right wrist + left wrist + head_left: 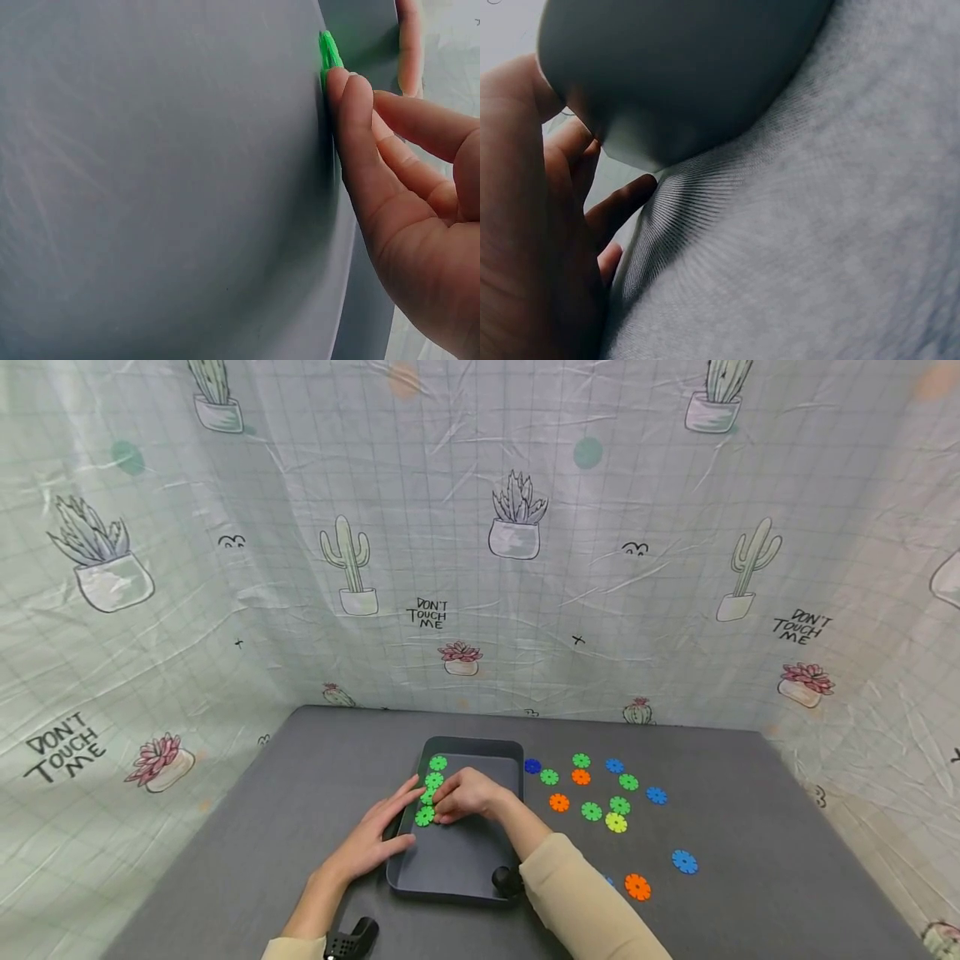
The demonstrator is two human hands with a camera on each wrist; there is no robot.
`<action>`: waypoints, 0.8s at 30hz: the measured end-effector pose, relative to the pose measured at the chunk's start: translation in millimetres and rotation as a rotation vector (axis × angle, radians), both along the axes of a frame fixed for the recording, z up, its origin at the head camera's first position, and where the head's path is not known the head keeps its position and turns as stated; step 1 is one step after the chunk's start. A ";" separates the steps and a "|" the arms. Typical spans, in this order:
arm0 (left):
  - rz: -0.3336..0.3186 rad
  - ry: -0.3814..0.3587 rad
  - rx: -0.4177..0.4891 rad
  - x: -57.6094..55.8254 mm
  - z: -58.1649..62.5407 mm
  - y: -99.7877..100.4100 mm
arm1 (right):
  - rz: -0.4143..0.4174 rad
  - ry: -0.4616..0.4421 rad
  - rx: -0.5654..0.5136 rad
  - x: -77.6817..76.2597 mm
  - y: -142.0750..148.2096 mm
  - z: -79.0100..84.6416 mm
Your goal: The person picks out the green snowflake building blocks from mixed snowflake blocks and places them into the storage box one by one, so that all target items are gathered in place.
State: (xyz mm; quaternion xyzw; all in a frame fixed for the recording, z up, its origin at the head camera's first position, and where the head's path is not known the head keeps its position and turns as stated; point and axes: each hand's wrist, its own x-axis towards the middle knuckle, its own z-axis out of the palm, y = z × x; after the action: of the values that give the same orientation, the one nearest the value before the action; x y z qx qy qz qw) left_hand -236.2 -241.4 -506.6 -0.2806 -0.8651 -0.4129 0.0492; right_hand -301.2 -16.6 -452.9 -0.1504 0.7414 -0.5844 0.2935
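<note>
In the head view, several green notched discs (438, 762) form a column along the left side of a dark grey tray (455, 893). My right hand (467, 795) reaches into the tray, its fingertips pinched together at a green disc in that column. The right wrist view shows this green disc (328, 51) nearly edge-on beyond the fingertips, which partly cover it. At the tray's left rim rests my left hand (367, 842), fingers extended along the side and thumb over the near part. Up close in the left wrist view, the thumb touches the tray wall (682, 75).
Right of the tray, loose notched discs are spread on the grey table (720, 793): green (591, 811), orange (637, 887), blue (684, 861) and one yellow (617, 822). A dark blue disc (532, 766) lies beside the tray's right rim. A cactus-print curtain (480, 577) surrounds the table.
</note>
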 end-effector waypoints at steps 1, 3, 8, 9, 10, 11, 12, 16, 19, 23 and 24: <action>0.001 -0.001 0.000 -0.1 0.2 0.1 | -0.003 -0.004 -0.003 -0.3 0.0 0.3; 0.001 -0.002 0.001 -0.4 0.3 0.1 | -0.007 -0.012 -0.010 -0.3 0.2 0.9; -0.008 0.003 0.006 -0.2 0.3 0.0 | -0.017 -0.014 -0.018 0.5 1.4 -0.1; -0.010 0.004 0.008 0.1 0.3 -0.1 | -0.019 -0.013 -0.020 0.6 1.7 -0.4; -0.012 0.005 0.008 0.3 0.3 -0.2 | -0.022 -0.013 -0.022 0.3 2.0 -0.9; -0.012 0.006 0.008 0.5 0.3 -0.2 | -0.024 -0.012 -0.023 0.1 2.5 -1.1; -0.013 0.006 0.011 0.7 0.3 -0.2 | -0.025 -0.013 -0.024 -0.2 2.7 -1.5; -0.007 0.007 0.006 1.2 0.1 0.2 | -0.028 -0.015 -0.021 -1.2 4.9 -2.0; 0.006 -0.011 -0.002 1.3 0.0 0.6 | -0.031 -0.014 -0.018 -2.1 7.6 -0.4; 0.022 -0.037 -0.002 1.3 0.3 1.1 | -0.031 -0.011 -0.027 -3.9 13.6 4.8; 0.024 -0.036 -0.003 1.3 0.2 1.2 | -0.031 -0.011 -0.033 -4.4 15.5 6.3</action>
State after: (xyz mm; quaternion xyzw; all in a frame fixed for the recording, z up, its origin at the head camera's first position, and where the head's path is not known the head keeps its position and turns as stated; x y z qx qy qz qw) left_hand -234.9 -240.3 -506.4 -0.2627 -0.8698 -0.4159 0.0380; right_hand -305.6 -1.0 -446.6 -0.1405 0.7324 -0.6017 0.2861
